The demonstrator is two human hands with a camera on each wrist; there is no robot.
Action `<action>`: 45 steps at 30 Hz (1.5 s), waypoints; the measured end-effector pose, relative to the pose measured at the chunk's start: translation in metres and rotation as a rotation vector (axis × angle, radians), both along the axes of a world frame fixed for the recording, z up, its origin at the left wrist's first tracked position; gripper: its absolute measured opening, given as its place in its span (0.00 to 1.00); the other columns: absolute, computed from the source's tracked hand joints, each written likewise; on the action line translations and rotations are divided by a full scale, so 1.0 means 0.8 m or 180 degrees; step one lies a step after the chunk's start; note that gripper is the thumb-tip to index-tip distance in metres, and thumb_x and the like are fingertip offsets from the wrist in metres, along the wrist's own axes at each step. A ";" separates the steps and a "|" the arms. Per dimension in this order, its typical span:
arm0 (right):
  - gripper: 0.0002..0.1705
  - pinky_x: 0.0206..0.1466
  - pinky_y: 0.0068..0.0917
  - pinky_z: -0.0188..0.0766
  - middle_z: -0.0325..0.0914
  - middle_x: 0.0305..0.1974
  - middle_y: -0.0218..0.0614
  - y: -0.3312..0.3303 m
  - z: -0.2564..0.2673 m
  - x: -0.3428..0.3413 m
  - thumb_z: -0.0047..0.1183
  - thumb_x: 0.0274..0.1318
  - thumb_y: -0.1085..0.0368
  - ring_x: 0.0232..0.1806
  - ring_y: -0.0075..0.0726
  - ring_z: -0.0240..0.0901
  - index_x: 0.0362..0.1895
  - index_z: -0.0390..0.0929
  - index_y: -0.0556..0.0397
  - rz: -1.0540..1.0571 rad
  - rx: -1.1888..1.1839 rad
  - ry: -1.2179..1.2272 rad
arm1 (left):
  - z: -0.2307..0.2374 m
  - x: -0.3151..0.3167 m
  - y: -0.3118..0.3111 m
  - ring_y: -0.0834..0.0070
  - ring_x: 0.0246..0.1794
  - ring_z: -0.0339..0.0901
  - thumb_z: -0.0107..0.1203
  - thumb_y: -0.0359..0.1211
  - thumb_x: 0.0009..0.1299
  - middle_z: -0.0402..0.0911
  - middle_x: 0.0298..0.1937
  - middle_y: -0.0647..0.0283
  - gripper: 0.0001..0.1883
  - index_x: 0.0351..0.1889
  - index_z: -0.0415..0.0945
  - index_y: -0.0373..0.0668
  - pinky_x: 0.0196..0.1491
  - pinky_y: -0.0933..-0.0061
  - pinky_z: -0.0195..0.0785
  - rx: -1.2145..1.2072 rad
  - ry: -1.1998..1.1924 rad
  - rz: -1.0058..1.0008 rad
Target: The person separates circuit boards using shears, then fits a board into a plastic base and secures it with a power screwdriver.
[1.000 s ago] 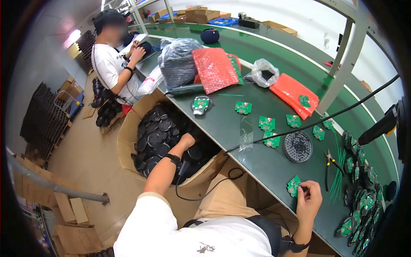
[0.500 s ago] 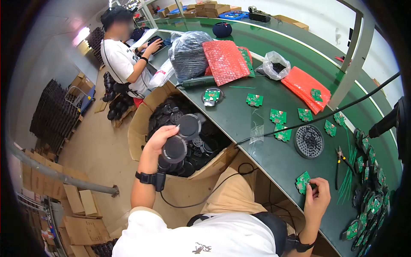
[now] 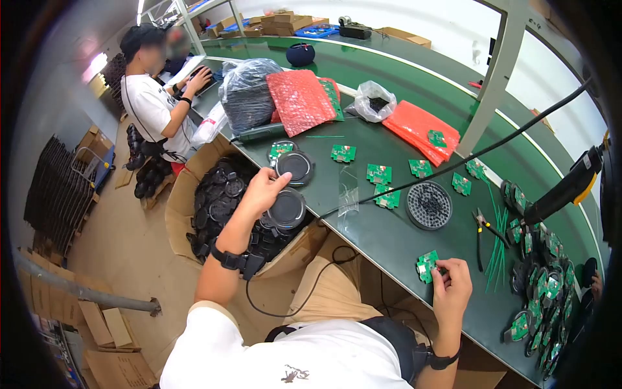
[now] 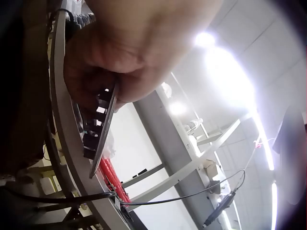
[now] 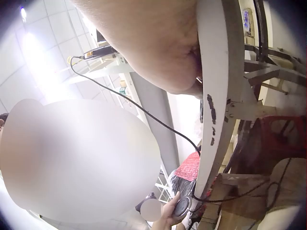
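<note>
Workbench [image 3: 382, 240] green, wall [image 3: 447, 29] behind white; left hand [image 3: 261, 191] gripping black discs [image 3: 287, 209], right hand [image 3: 453, 285] pinching circuit board [image 3: 426, 266]

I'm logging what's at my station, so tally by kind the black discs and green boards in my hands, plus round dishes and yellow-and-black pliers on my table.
Black discs in the left hand: 2
Green board in the right hand: 1
Round dish: 1
Pliers: 1
Total: 5
</note>
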State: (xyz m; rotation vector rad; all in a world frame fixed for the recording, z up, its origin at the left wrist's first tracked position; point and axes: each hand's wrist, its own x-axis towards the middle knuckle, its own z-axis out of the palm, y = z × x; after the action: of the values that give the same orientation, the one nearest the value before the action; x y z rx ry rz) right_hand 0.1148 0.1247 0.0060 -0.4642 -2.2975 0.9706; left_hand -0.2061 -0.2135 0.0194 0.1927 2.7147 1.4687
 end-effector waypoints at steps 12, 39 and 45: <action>0.11 0.32 0.31 0.76 0.81 0.47 0.40 0.004 -0.007 0.003 0.71 0.52 0.72 0.26 0.33 0.77 0.40 0.83 0.53 -0.0118 0.0309 0.0071 | 0.030 0.050 0.014 0.79 0.46 0.82 0.64 0.26 0.74 0.85 0.48 0.63 0.17 0.59 0.76 0.38 0.49 0.75 0.78 0.1240 -0.0829 -0.1545; 0.14 0.37 0.30 0.77 0.82 0.52 0.42 0.013 -0.009 0.038 0.73 0.51 0.70 0.29 0.31 0.78 0.38 0.79 0.55 -0.0583 0.0393 -0.0108 | 0.000 0.192 0.233 0.55 0.55 0.79 0.81 0.43 0.55 0.74 0.63 0.53 0.45 0.71 0.73 0.39 0.61 0.57 0.73 -0.0187 0.1405 -0.2574; 0.18 0.38 0.30 0.77 0.82 0.55 0.39 0.012 -0.003 0.038 0.75 0.48 0.68 0.30 0.31 0.76 0.41 0.81 0.54 -0.0491 0.0274 -0.0101 | 0.007 0.197 0.235 0.54 0.61 0.75 0.82 0.43 0.50 0.75 0.63 0.55 0.47 0.69 0.75 0.40 0.64 0.56 0.72 -0.0521 0.1274 -0.2598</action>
State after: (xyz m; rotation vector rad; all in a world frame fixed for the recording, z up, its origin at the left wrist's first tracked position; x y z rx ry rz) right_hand 0.1449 0.1340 0.0033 -0.6143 -2.2833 0.7913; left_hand -0.0482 -0.0255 0.0253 1.5007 2.4546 1.0209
